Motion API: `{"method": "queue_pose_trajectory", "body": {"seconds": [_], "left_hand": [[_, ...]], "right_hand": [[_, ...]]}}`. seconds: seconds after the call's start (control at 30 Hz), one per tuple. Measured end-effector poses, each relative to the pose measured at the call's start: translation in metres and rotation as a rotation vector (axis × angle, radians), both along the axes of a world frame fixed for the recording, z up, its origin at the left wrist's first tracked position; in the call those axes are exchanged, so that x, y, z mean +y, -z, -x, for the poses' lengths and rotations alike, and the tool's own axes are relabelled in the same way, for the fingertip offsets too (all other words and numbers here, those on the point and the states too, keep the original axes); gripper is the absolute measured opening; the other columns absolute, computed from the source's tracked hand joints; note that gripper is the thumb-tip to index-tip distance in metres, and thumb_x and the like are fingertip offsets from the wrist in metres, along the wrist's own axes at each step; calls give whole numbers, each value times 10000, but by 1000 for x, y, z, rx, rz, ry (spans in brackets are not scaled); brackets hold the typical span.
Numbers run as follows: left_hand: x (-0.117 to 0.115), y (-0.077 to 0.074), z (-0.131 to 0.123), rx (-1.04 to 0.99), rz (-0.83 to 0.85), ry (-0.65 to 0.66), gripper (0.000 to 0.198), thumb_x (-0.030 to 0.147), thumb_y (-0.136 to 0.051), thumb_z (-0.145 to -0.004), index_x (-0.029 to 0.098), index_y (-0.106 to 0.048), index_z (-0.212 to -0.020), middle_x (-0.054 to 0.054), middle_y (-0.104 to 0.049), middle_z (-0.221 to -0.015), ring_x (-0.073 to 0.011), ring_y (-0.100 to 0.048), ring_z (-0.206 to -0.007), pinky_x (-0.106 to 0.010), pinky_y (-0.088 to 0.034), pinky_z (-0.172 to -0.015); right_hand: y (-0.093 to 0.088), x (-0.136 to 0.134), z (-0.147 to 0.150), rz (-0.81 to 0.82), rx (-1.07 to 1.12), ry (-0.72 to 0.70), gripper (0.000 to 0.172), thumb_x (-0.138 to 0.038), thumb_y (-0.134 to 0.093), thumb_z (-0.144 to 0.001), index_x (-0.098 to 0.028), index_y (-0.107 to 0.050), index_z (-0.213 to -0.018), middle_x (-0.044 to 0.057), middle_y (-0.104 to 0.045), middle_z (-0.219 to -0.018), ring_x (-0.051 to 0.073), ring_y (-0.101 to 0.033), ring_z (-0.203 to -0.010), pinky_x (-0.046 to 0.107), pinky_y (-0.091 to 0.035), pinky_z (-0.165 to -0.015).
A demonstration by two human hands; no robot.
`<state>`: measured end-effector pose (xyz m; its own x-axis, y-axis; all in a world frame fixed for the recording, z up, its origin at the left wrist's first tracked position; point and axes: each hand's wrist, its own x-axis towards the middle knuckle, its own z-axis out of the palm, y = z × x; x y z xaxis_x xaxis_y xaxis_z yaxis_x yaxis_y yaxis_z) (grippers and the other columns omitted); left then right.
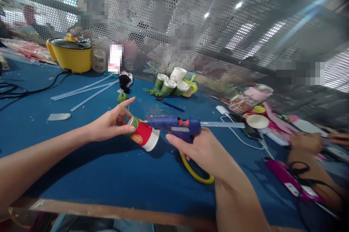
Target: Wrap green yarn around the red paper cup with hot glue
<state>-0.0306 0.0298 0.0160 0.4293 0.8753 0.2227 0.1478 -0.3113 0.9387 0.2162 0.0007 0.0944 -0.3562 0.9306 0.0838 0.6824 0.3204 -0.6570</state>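
Observation:
A red and white paper cup (143, 135) lies tilted in the grip of my left hand (114, 123), whose index finger points up and away. Green yarn (132, 122) wraps the end of the cup near my fingers, and a strand runs back to a small green yarn bundle (122, 97). In my right hand (200, 146) is a blue hot glue gun (171, 123), with a clear glue stick (222, 125) sticking out of its back. The nozzle points left at the yarn edge on the cup; whether it touches is hard to see. Yellow-handled scissors (195, 172) lie partly under my right hand.
Several green-wrapped cups (169, 86) and dark pliers (171, 105) stand or lie towards the mesh screen. Loose glue sticks (87, 90), a yellow electric pot (71, 56) and its cord are on the left. At right, a co-worker's arm (307, 148) rests near a magenta device (291, 181).

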Motion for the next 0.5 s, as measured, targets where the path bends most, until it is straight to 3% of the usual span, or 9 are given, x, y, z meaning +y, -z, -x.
{"method": "queue_pose_trajectory", "body": {"seconds": [0.33, 0.5], "left_hand": [[1, 4, 0, -2, -99, 22, 808, 288, -662, -763, 256, -191, -1419, -65, -575, -1018, -172, -612, -796, -334, -526, -727], [2, 4, 1, 34, -124, 12, 809, 306, -674, -751, 249, -212, -1413, -88, -570, -1064, -170, -606, -773, -352, -526, -737]], "right_hand": [[5, 1, -4, -164, -117, -77, 172, -369, -575, -809, -255, -650, -704, -4, -669, -668, 200, -614, -675, 315, -498, -695], [6, -2, -5, -110, -171, -83, 172, -377, -568, -811, -260, -692, -836, 1, -710, -796, 201, -621, -688, 312, -499, -669]]}}
